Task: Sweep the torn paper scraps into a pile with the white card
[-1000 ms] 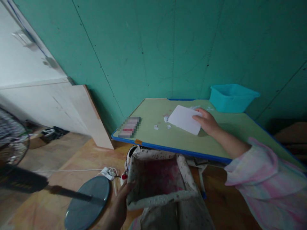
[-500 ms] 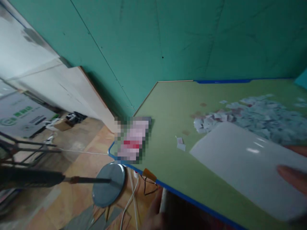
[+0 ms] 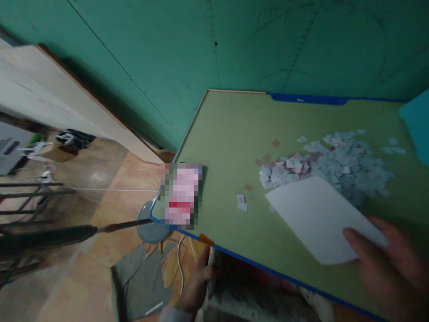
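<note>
Two hands working. Your right hand (image 3: pixel 389 259) is pinching white card (image 3: pixel 318 219) by near corner, card lying flat on table (image 3: pixel 231 134) just beside scrap pile (image 3: pixel 335 165). Your left hand (image 3: pixel 197 286) is gripping bag rim (image 3: pixel 214 286) below table edge. Keep card edge low, bag mouth tucked under edge. Bag contents hidden; teal bin (image 3: pixel 417 129) contents not visible.
</note>
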Motion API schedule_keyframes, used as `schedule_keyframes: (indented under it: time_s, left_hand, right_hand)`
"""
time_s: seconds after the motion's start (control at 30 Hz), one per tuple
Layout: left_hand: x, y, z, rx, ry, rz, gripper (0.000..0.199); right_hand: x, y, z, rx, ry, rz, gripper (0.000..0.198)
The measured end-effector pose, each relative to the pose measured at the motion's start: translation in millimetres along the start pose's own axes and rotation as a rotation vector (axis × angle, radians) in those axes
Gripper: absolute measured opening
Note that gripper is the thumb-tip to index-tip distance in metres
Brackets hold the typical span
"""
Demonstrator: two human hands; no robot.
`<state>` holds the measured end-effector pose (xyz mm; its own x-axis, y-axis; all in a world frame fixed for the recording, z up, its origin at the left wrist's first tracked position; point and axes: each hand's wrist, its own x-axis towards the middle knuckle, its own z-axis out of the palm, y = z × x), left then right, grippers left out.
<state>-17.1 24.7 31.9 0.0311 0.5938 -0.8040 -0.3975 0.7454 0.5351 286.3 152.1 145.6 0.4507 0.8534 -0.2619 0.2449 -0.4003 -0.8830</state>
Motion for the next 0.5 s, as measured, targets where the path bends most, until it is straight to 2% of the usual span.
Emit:
schedule_keyframes:
  time_s: [0.1, 0.23, 0.37, 0.5]
  left_hand:
    - [0, 0, -11, -0.016, -0.086, 0.044, 0.074]
    - [-4, -2, -13, -0.085, -0.083, 0.068, 0.083]
    - [-16, 0, 5, -0.103, -0.028, -0.001, 0.085]
    - [-35, 16, 32, -0.161, -0.025, 0.04, 0.084]
  right_hand:
    - [-13, -3, -3, 0.0, 0.03, 0.16, 0.044]
    - [-33, 0, -6, -0.021, 0.121, 0.196, 0.046]
    - [-50, 3, -3, -0.037, 0.056, 0.156, 0.046]
    - [-56, 6, -6, -0.071, 0.042, 0.134, 0.043]
